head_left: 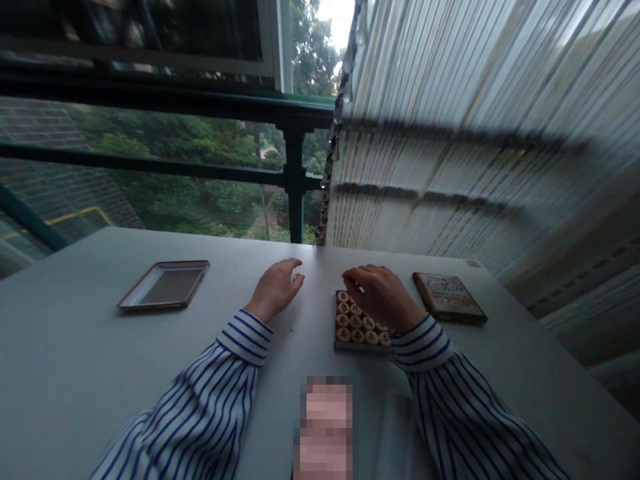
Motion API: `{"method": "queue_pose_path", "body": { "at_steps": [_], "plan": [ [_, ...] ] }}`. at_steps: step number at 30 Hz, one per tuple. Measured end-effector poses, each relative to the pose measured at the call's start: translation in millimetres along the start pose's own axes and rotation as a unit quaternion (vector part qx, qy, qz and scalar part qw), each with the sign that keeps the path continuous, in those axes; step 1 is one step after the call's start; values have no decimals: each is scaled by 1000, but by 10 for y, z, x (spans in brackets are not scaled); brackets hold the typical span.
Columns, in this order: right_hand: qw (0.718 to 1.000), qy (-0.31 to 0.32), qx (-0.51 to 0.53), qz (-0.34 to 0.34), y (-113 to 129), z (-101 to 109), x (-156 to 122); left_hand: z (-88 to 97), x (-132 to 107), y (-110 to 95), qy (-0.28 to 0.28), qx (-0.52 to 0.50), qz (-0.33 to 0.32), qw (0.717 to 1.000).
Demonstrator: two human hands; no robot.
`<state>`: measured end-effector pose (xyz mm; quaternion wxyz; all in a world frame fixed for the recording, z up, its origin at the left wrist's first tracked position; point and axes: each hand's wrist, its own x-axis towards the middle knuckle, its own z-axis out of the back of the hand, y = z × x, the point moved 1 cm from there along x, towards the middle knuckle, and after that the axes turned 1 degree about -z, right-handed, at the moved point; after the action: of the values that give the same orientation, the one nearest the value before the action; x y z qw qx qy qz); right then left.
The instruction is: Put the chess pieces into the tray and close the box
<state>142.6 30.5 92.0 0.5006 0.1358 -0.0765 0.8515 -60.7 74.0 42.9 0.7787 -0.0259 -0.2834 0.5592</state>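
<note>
My left hand (276, 288) is just above the white table, left of the box, with thumb and forefinger apart. A small pale spot shows near its fingertips; I cannot make out what it is. My right hand (386, 293) is over a shallow box (361, 347) of round wooden Chinese chess pieces (355, 321), set in rows with dark characters on top. The fingers of this hand are curled and bent down at the box's far left corner. What lies between them, if anything, is hidden. The hand and wrist cover the box's right part.
On the left of the white table (165, 380) lies a shallow brown-rimmed lid or tray (163, 287). At the right lies a flat brown box with a printed top (450, 297). A string curtain (425, 153) hangs behind, beside a window with dark green rails (200, 170).
</note>
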Motion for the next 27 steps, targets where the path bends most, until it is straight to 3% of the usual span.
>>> {"method": "queue_pose_path", "body": {
  "at_steps": [8,20,27],
  "plan": [
    [1000,1,-2,3,-32,-35,-43,-201,-52,96,53,34,32,998],
    [1000,8,-1,11,-8,-47,-44,-206,-96,76,81,42,29,995],
    [1000,6,1,15,0,-59,-47,-218,-93,63,66,61,16,996]
  ]
}}
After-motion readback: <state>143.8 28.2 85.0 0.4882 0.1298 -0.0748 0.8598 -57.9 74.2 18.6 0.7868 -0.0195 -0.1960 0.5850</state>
